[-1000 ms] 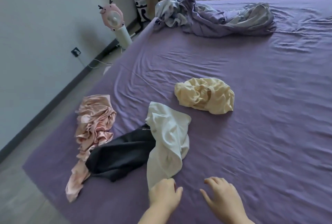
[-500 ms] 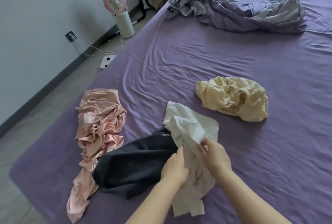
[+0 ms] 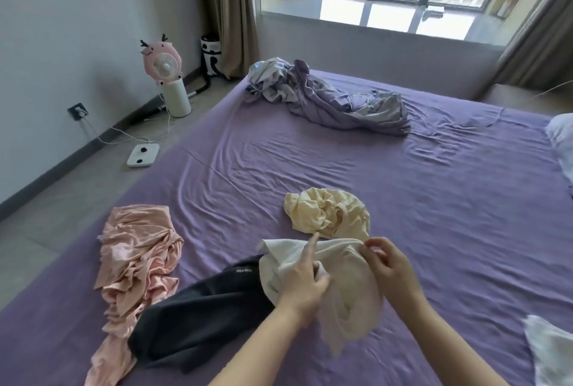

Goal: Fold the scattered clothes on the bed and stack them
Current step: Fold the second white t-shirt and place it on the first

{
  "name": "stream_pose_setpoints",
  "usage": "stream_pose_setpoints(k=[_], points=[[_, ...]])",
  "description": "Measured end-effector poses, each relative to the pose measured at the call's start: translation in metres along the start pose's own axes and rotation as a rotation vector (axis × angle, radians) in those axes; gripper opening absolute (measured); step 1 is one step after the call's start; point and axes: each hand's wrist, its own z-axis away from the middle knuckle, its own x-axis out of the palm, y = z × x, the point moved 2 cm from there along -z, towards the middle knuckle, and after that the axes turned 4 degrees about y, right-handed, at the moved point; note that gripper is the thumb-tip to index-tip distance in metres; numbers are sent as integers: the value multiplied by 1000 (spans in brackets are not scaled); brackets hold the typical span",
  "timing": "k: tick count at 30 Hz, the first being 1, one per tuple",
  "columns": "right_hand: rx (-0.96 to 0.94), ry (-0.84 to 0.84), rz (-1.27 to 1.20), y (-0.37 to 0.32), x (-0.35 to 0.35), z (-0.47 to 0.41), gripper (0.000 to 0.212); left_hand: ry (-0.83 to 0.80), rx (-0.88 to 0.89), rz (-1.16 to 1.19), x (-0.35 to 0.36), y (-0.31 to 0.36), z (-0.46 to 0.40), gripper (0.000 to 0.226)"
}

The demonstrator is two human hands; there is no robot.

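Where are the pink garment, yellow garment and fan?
pink garment (image 3: 139,258), head view, crumpled middle
yellow garment (image 3: 328,216), head view, bunched centre
fan (image 3: 164,64), head view, round grille

I read one small line of white lettering, "miu miu", on the dark garment. I make out nothing else legible.

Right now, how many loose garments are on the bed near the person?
4: pink one at the left edge, dark one beside it, yellow one mid-bed, white one held in both hands. The far bundle may hide more.
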Motion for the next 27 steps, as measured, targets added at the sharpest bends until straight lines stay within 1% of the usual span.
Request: stream_pose_setpoints(k=[1,2,3,4,5,6,7,9,10,11,12,14,15,17,19,21,24,25,27], points=[[0,-30,-39,-13,-11,2,14,-25,26,2,1,20,3,67],[4,-70,-76,-25,-22,6,11,-53,55,-5,3,39,5,62],[11,-109,-117,-37,-34,10,9,-68,85,-22,6,58,7,48],[19,-140,-169,-46,-47,15,10,-50,104,-35,8,76,10,29],[25,-156,-220,-54,-62,22,11,-20,92,-19,11,92,14,15],[17,-159,-255,-61,-77,30,13,6,62,40,14,107,18,13],[0,-155,-267,-66,-93,41,20,25,8,140,17,119,22,16],[-19,-130,-229,-68,-122,63,38,49,-130,377,25,144,31,17],[-17,-116,-185,-65,-134,75,43,54,-194,481,31,157,36,17],[-11,-103,-138,-61,-145,86,43,55,-243,557,35,170,41,17],[2,-87,-103,-57,-155,95,39,50,-265,603,40,182,47,17],[41,-58,-96,-51,-177,107,26,39,-258,630,49,205,60,15],[70,-48,-130,-52,-190,109,21,32,-250,632,53,214,66,16],[97,-34,-246,-62,-216,111,17,22,-221,596,59,227,78,17],[66,-33,-332,-77,-242,109,21,-9,-171,522,66,234,88,13],[24,-40,-365,-90,-260,107,25,-48,-99,479,73,240,98,8],[-2,-49,-418,-101,-277,105,27,-50,35,387,83,247,109,16],[-5,-50,-452,-102,-281,104,28,-35,97,326,84,250,112,19],[-8,-54,-520,-106,-288,102,29,20,235,121,83,258,115,28]])
